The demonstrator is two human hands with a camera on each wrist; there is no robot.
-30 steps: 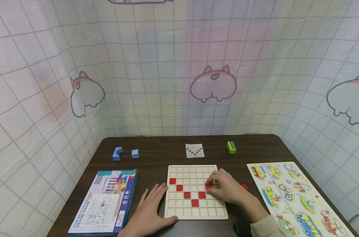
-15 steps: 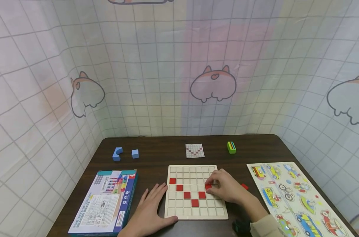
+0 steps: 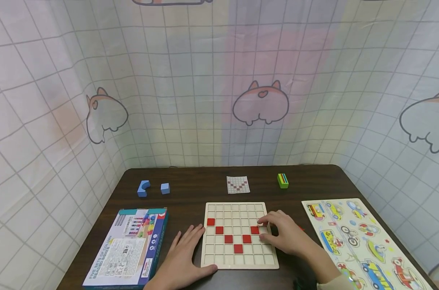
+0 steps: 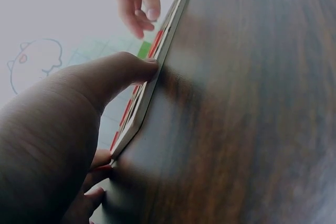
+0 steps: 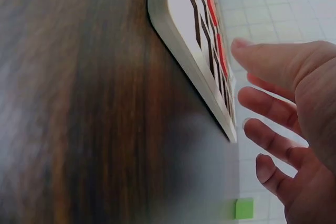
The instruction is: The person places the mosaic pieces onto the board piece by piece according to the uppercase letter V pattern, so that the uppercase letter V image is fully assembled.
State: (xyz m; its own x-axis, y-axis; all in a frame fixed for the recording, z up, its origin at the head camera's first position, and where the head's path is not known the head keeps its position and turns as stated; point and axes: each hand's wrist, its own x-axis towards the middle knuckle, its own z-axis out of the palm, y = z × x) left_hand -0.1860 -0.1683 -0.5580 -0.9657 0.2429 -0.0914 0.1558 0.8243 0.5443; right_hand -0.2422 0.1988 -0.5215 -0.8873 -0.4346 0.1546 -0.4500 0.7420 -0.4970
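A pale wooden grid board (image 3: 241,266) lies on the dark table, with several red square tiles in its cells along a V-shaped line. My right hand (image 3: 284,234) hovers over the board's right side, thumb and fingertips apart around the rightmost red tile (image 3: 254,230), which sits in its cell. In the right wrist view the fingers (image 5: 270,135) are loosely bent with nothing between them. My left hand (image 3: 184,255) lies at the board's left side, fingers spread. Its thumb (image 4: 128,72) touches the near edge of the board in the left wrist view.
Beyond the board lies a small pattern card (image 3: 238,185) beside a green block with coloured stripes (image 3: 283,181). Blue blocks (image 3: 165,188) stand at the back left. A boxed toy (image 3: 126,249) lies left, a picture puzzle board (image 3: 364,241) right. Another red piece (image 3: 301,228) shows behind my right wrist.
My right fingers have let go of the rightmost red tile and moved slightly right and apart, leaving it in its cell. The left hand has stayed put.
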